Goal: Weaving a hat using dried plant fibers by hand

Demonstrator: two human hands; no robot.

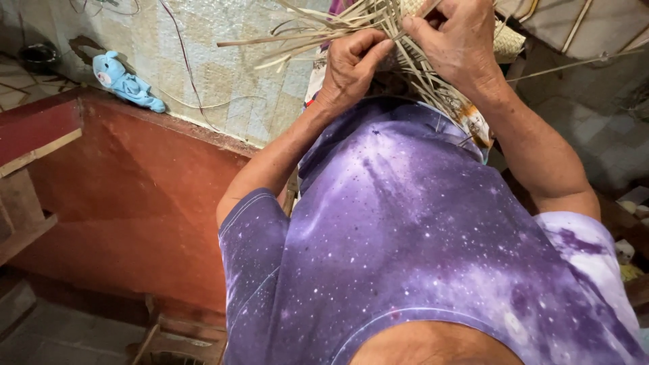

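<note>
A: Looking straight down my chest first: purple star-speckled shirt (405, 236) fills the near field, from 6 o'clock up past the centre. Both forearms run up from it toward 12.

B: Entry for the hands?

A: My left hand (351, 67) sits just left of 12 o'clock, fingers curled shut, thumb pressed against the forefinger and pinching pale palm strips (324, 30). My right hand (456, 40) is just beside it at about 1 o'clock, also closed, fingertips clamped on the same bundle where the strips cross.

B: Position of the material?

A: Strips are held up between the two hands at the top edge. Loose ends fan out toward 11 o'clock, more trail down toward 2 behind my right wrist. A woven section (507, 40) shows past the right hand at 1 o'clock, partly hidden; how far it is finished I cannot tell.

B: Surroundings, farther out?

A: Red-painted wall (135, 196) at 9 o'clock, with a wooden ledge (27, 159) along its left edge. Beyond that, a pale mottled surface (203, 61) at 10 to 11 o'clock, thin wires draped across it. Blue stuffed toy (125, 82) lies on it at 10 o'clock, well apart from my hands. Dark round object (37, 55) at the far top-left corner, too dim to identify. Grey tiled surface (595, 122) at 2 to 3 o'clock.
</note>
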